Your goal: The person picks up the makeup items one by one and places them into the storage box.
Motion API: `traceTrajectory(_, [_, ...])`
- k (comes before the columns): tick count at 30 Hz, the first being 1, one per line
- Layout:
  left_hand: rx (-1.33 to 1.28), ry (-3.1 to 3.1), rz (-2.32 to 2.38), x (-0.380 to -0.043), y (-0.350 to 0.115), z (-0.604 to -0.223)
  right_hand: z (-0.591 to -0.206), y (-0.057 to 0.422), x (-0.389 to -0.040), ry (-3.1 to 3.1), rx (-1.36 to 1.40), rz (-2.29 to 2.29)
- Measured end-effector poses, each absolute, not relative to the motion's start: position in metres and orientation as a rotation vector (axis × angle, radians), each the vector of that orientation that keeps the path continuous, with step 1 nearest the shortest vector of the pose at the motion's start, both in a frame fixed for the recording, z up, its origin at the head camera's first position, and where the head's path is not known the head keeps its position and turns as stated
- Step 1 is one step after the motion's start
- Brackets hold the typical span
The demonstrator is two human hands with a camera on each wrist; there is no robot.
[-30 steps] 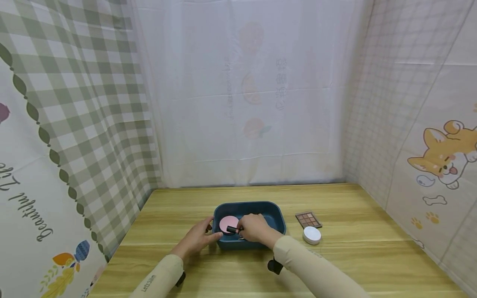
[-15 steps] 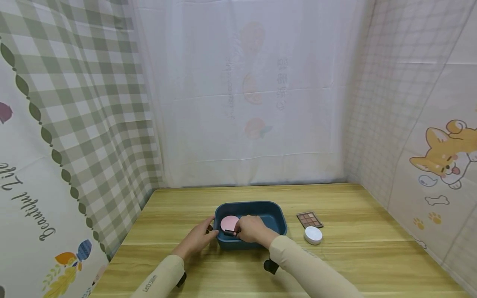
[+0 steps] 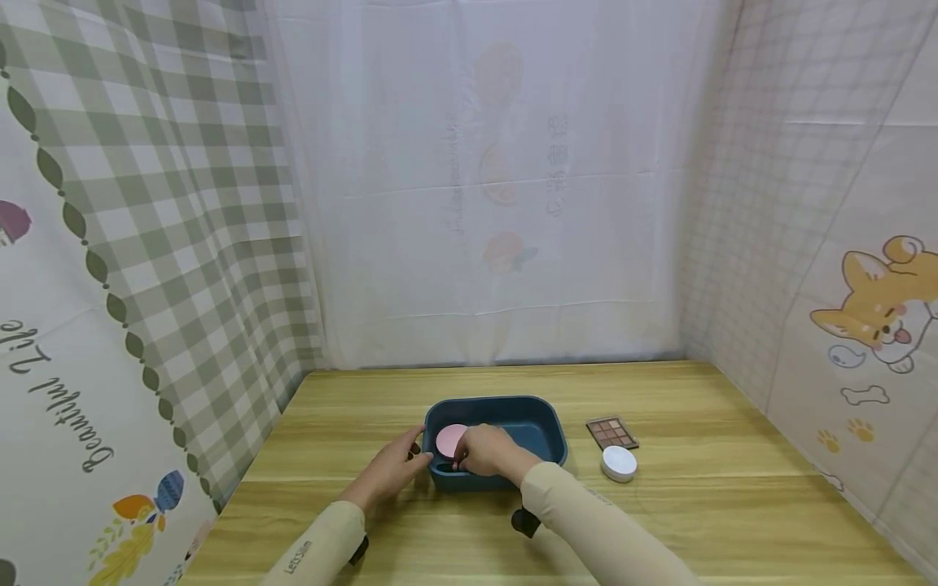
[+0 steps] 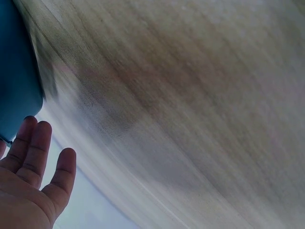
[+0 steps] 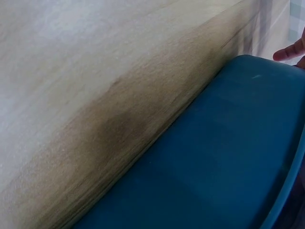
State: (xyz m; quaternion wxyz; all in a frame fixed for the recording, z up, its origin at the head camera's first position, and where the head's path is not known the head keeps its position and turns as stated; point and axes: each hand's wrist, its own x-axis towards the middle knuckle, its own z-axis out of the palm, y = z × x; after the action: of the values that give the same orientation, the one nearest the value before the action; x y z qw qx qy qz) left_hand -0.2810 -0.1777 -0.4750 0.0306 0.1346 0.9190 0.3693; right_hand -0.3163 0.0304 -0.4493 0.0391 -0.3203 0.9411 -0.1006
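While the left hand [image 3: 399, 464] rested flat against the blue bin [image 3: 545, 419], the right hand [image 3: 487, 450] pinched a dark tube [image 3: 444, 467], lying left-right, lower inside than a second before.

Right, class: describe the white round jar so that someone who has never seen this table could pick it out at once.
Start at the wooden table and find the blue bin in its middle. Look just right of the bin: the jar sits nearer the person than the eyeshadow palette. It is the only white, round, lidded thing there; the palette is flat, square and brown-toned.
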Motion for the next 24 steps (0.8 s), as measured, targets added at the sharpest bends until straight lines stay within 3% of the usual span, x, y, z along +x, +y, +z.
traceTrajectory(24, [0.391,2.844,1.129,-0.284,-0.179,-0.476,-0.442,0.043,-0.319,2.911,-0.896,-0.366])
